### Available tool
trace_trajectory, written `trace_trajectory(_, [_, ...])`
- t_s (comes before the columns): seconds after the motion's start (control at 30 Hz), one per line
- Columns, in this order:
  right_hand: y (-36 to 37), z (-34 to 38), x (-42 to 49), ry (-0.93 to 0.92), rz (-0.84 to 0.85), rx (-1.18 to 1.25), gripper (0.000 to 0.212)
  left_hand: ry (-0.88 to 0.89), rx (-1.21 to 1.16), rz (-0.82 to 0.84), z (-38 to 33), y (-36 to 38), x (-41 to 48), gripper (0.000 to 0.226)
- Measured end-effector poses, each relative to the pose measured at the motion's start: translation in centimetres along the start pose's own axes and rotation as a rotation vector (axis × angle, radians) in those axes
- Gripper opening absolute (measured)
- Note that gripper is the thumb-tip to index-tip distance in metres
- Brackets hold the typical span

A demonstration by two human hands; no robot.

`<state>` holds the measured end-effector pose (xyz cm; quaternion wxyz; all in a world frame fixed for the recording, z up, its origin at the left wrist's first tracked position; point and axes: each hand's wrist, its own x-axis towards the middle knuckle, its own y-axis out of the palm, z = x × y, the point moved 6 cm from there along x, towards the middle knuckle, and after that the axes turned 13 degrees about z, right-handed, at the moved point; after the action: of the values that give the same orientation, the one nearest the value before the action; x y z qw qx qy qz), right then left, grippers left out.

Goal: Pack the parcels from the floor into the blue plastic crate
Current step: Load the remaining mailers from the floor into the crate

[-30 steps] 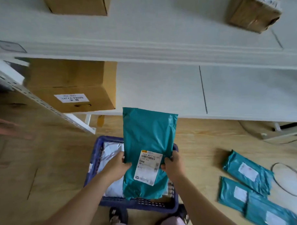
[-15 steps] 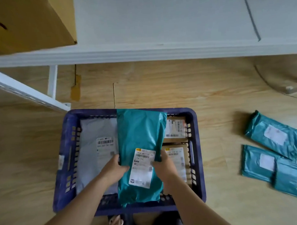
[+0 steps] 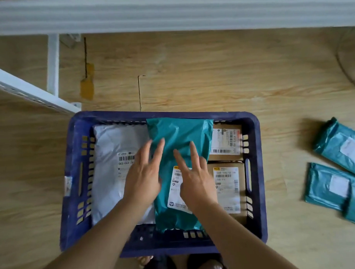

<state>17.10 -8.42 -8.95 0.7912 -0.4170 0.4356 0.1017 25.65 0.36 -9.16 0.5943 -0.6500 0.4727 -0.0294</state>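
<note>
The blue plastic crate (image 3: 255,192) stands on the wooden floor just in front of my feet. A teal parcel bag (image 3: 180,134) with a white label lies lengthwise in its middle. To its left in the crate lies a white parcel bag (image 3: 113,156), to its right two cardboard boxes (image 3: 226,140). My left hand (image 3: 143,175) lies with straight fingers along the teal bag's left edge. My right hand (image 3: 196,178) rests flat on the bag's label, fingers spread. Neither hand grips anything.
Three more teal parcel bags lie on the floor to the right: one at an angle (image 3: 342,146), two side by side (image 3: 333,187). A white shelf board (image 3: 168,12) runs across the top, its white frame (image 3: 30,91) at the left.
The teal bag went from upright in both hands down flat into the crate. Both hands let go of it and now lie open on top. The view tilted downward.
</note>
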Motion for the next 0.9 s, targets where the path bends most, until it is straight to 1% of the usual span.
trace_trajectory(0.03, [-0.5,0.1,0.9,0.003,0.017,-0.022,0.090,0.042,0.086,0.072,0.0,0.3,0.9,0.106])
trace_trajectory(0.1, [-1.2,0.3,2.6,0.020,0.056,-0.065,0.087,0.052,0.229,0.354,0.6,2.1,2.4,0.107])
trace_trajectory(0.13, [-1.3,0.6,3.2,0.021,0.064,-0.077,0.086,0.048,0.317,0.460,0.9,2.8,2.7,0.109])
trace_trajectory(0.17, [-1.3,0.9,3.7,0.016,0.070,-0.068,0.085,0.043,0.388,0.504,1.1,3.3,2.8,0.110])
trace_trajectory(0.23, [-0.8,2.0,4.3,-0.031,0.081,-0.005,0.081,0.027,0.431,0.488,1.3,3.9,3.0,0.107])
trace_trajectory(0.27, [-0.6,2.3,4.2,-0.041,0.061,0.038,0.077,0.011,0.413,0.484,1.3,4.0,2.9,0.105])
trace_trajectory(0.3, [-0.6,2.2,4.1,-0.026,-0.005,0.095,0.072,-0.008,0.375,0.478,1.4,4.0,2.8,0.103])
trace_trajectory(0.33, [-0.8,1.6,3.8,0.032,-0.117,0.169,0.067,-0.022,0.320,0.468,1.6,4.0,2.6,0.102])
trace_trajectory(0.4, [-1.3,-1.2,2.5,0.256,-0.357,0.387,0.060,-0.018,0.156,0.397,1.7,3.5,2.5,0.102])
trace_trajectory(0.43, [-1.1,-2.8,1.8,0.369,-0.422,0.506,0.056,-0.008,0.055,0.342,1.7,3.2,2.5,0.102])
trace_trajectory(0.47, [-0.7,-3.9,1.5,0.447,-0.428,0.579,0.052,-0.013,-0.046,0.296,1.7,2.8,2.7,0.100])
trace_trajectory(0.5, [-0.4,-4.3,1.4,0.474,-0.383,0.590,0.048,-0.034,-0.151,0.264,1.9,2.5,2.9,0.098])
trace_trajectory(0.53, [-0.1,-4.2,1.6,0.447,-0.326,0.570,0.045,-0.067,-0.250,0.241,2.0,2.3,3.2,0.096])
trace_trajectory(0.6, [0.3,-3.3,2.0,0.337,-0.245,0.520,0.048,-0.127,-0.382,0.208,2.4,2.2,3.6,0.094])
trace_trajectory(0.63, [0.3,-2.9,2.1,0.302,-0.219,0.498,0.051,-0.138,-0.395,0.198,2.5,2.1,3.7,0.094])
trace_trajectory(0.7, [0.0,-2.6,2.4,0.290,-0.173,0.438,0.055,-0.133,-0.358,0.182,2.6,1.8,3.9,0.093])
trace_trajectory(0.8, [-0.5,-2.2,2.2,0.261,-0.092,0.291,0.059,-0.148,-0.313,0.162,3.3,1.3,3.9,0.091])
trace_trajectory(0.9, [-0.6,-1.6,1.9,0.194,-0.043,0.286,0.064,-0.162,-0.381,0.144,4.0,1.2,3.7,0.092])
